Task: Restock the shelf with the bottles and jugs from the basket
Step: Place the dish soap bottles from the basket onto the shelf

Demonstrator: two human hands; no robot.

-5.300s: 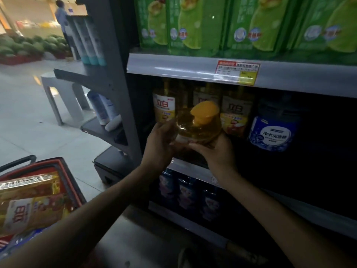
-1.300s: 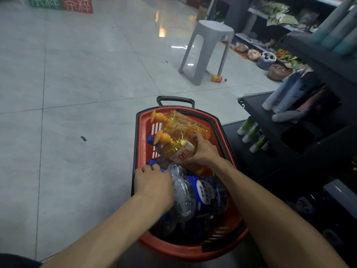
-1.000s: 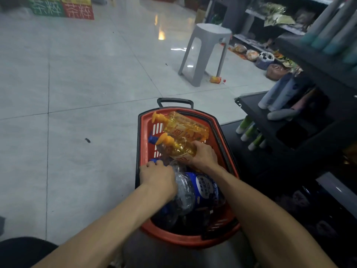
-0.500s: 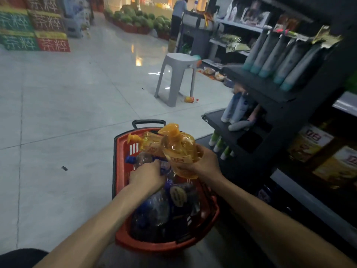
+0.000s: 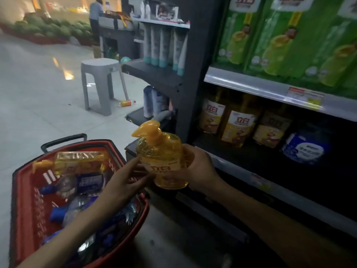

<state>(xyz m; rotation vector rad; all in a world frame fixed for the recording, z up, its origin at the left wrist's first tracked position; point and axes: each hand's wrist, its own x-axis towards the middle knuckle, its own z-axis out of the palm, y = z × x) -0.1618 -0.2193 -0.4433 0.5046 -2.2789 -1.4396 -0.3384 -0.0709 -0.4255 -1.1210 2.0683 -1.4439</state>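
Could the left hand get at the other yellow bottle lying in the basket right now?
Probably yes. The left hand only touches the held yellow bottle, which the right hand grips. The other yellow bottle lies uncovered atop the red basket.

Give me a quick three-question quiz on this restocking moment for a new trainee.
1. True or false: the yellow pump bottle is held upright.
2. Which hand grips the bottle's body? A) left hand B) right hand
3. Fill in: another yellow pump bottle lies on its side in the red ____.

Key: 1 true. 2 B; the left hand only touches the label side with its fingertips. 3 basket.
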